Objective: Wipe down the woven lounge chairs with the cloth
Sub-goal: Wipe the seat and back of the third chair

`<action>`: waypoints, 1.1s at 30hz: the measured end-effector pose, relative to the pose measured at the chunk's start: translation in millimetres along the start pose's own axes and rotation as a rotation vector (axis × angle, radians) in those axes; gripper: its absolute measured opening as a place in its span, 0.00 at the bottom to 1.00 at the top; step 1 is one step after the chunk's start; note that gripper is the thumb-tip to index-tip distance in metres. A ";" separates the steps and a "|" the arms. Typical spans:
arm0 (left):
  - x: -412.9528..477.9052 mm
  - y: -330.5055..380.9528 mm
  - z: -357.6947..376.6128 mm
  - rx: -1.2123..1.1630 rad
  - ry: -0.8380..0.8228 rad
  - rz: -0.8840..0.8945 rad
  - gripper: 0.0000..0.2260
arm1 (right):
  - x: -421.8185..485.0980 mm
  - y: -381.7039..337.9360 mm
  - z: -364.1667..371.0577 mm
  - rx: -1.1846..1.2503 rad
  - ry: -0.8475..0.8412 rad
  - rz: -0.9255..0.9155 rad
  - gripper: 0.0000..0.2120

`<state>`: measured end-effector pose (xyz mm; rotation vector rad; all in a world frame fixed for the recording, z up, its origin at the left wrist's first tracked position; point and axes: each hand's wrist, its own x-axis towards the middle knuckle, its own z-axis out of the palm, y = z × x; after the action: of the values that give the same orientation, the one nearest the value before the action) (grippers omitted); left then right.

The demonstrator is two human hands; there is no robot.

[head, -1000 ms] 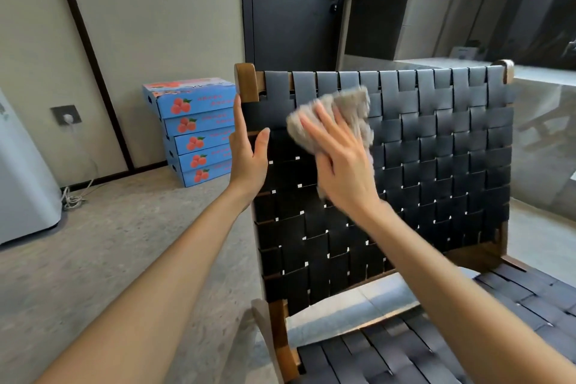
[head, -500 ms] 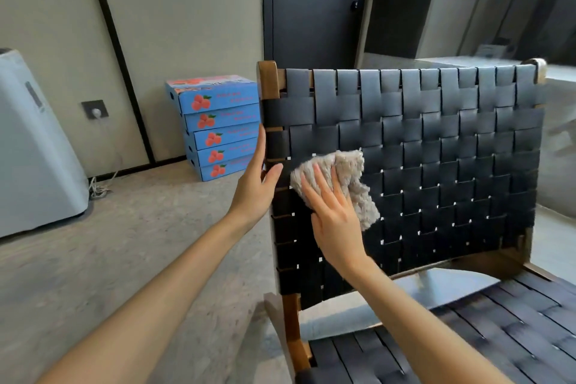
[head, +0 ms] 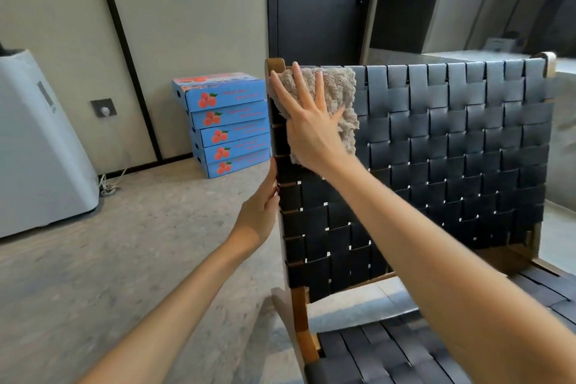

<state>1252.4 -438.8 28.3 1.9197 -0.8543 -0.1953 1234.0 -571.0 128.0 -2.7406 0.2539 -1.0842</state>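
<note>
Where right hand (head: pixel 311 131) presses flat, shaggy cloth (head: pixel 338 87) meets smooth woven chair (head: pixel 452 140).

red print on blue boxes (head: pixel 227 125), illegible

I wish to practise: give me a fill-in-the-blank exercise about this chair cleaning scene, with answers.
The right hand presses the fluffy beige ____ on the black woven chair backrest.
The left hand touches the backrest's brown ____ frame.
The stack of blue cardboard boxes holds ____ boxes.
Answers: cloth; wooden; five.
</note>
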 end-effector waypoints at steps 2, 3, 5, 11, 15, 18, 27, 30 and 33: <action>-1.7 -7.6 -2.8 -0.080 -0.032 0.006 0.27 | -7.4 -4.1 20.8 0.015 0.109 -0.017 0.28; -3.5 -9.4 -4.1 -0.122 -0.049 0.008 0.28 | -19.4 -2.1 30.3 0.033 0.146 -0.046 0.28; -7.7 -10.3 -6.5 -0.170 -0.077 0.009 0.31 | -51.8 6.6 47.9 0.033 0.191 -0.128 0.25; -22.1 -29.8 -4.1 -0.220 -0.169 -0.077 0.28 | -169.3 19.3 92.3 0.075 0.109 -0.103 0.26; -40.8 -43.0 0.4 -0.213 -0.214 -0.118 0.27 | -233.6 32.3 105.0 0.027 -0.083 -0.135 0.29; -49.5 -44.8 6.3 -0.227 -0.219 -0.130 0.27 | -264.4 44.2 96.3 0.015 -0.197 -0.215 0.28; -46.3 -28.3 5.4 -0.092 -0.187 -0.114 0.27 | -105.4 57.2 14.3 0.117 0.076 -0.027 0.30; -49.5 -22.2 14.1 -0.062 -0.169 -0.082 0.30 | -70.2 51.4 28.3 0.121 0.120 0.089 0.35; -51.9 -19.8 20.5 -0.032 -0.130 -0.001 0.36 | -95.7 44.9 57.7 0.072 0.137 0.093 0.33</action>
<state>1213.8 -415.3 -10.0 1.8935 -0.9309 -0.3359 1200.9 -586.8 13.3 -2.5680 0.3508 -1.2328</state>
